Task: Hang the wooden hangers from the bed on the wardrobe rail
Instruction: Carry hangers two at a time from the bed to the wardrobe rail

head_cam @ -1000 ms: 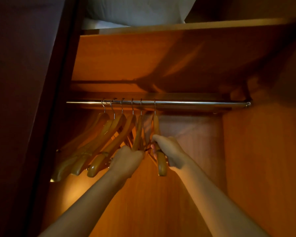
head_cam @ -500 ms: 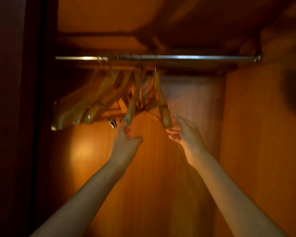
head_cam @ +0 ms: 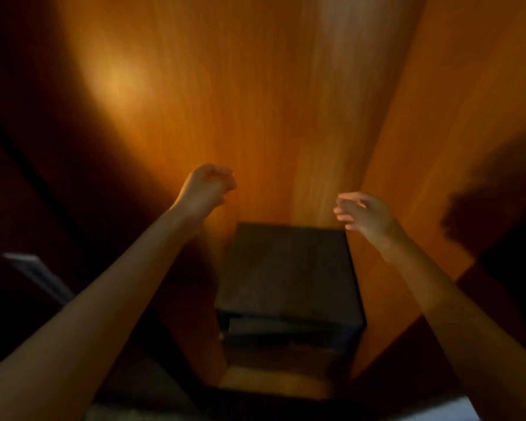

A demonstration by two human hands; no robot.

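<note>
No wooden hanger and no wardrobe rail shows in the head view, so which way they lie from the fingers, how a hanger's long axis runs, and which hand is nearer cannot be told; the bed is out of sight too. The view looks down the inside of the wardrobe, and my guess is that any hangers left to collect lie behind the person, which would call for a turn away from the cupboard. The left hand (head_cam: 208,185) is raised with its fingers (head_cam: 225,177) curled loosely inward, almost a soft fist, and nothing is in it or touching it. The right hand (head_cam: 365,212) is held a little lower, its fingers (head_cam: 342,214) half bent and slightly spread, likewise holding nothing. The two hands are well apart, both in front of the wooden back panel (head_cam: 255,101). Below the fingertips, and between the two forearms, sits a dark box (head_cam: 289,275) on the wardrobe floor; its nature is hard to make out in the dim, blurred light.
</note>
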